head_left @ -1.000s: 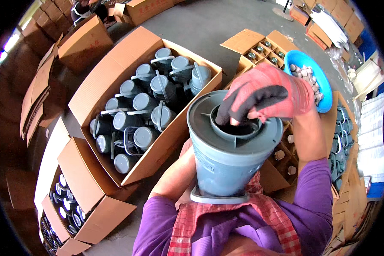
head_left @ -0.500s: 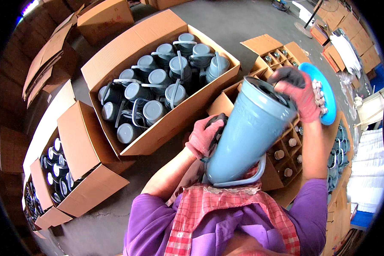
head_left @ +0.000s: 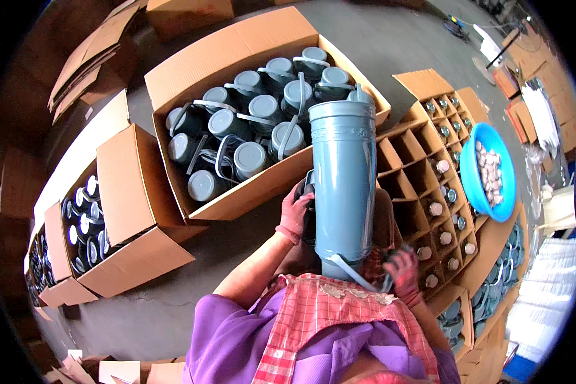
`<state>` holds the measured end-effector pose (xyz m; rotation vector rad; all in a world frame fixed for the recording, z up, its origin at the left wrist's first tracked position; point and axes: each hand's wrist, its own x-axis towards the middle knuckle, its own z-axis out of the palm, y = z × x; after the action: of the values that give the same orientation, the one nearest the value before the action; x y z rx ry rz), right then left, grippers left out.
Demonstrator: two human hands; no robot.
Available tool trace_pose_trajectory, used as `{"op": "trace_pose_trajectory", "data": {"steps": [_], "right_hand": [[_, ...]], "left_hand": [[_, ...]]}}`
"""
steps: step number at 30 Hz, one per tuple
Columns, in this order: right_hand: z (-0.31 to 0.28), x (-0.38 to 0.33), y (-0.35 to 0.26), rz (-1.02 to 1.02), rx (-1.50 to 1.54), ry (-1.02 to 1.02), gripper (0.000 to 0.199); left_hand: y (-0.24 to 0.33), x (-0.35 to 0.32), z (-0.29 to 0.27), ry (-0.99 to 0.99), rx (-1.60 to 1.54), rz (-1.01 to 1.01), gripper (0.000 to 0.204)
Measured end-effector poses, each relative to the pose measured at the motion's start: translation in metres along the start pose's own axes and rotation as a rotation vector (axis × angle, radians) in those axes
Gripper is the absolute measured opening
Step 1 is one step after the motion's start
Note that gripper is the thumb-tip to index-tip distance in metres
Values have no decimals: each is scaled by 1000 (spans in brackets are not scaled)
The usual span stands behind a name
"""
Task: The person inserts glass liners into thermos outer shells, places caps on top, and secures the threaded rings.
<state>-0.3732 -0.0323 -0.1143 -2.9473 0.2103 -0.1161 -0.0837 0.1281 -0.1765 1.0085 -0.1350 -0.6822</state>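
A tall blue-grey thermos flask (head_left: 344, 185) stands in front of my chest, its wide banded end away from me and its narrower end against my checked apron (head_left: 339, 294). My left hand (head_left: 296, 211), in a red glove with a dark palm, is closed on the flask's left side; the flask hides some of its fingertips. By the near end, a pale grey swing handle (head_left: 355, 276) sticks out to the right. My right hand (head_left: 403, 275), gloved alike and slightly blurred, curls its fingers round that handle's outer end.
Ahead, an open carton (head_left: 249, 198) holds several lidded flasks with handles. A divided carton (head_left: 422, 160) at right holds capped glass bottles. Beside it, a blue basin (head_left: 470, 173) contains small pale pieces. More open cartons (head_left: 131, 185) stand at left on the grey floor.
The flask has swung from a rightward tilt to nearly straight ahead. My right hand has left its wide far end and come down to the handle. My left hand still holds the side.
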Motion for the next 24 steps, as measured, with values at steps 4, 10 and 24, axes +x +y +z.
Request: {"op": "trace_pose_trajectory", "data": {"steps": [4, 10, 24], "right_hand": [[28, 3, -12, 224, 251, 230, 29], [-93, 109, -19, 95, 315, 527, 60], [-179, 446, 56, 379, 201, 64, 51]], "left_hand": [[4, 35, 34, 125, -145, -119, 40], [36, 110, 40, -91, 132, -244, 45], [140, 202, 26, -183, 173, -421, 52]]}}
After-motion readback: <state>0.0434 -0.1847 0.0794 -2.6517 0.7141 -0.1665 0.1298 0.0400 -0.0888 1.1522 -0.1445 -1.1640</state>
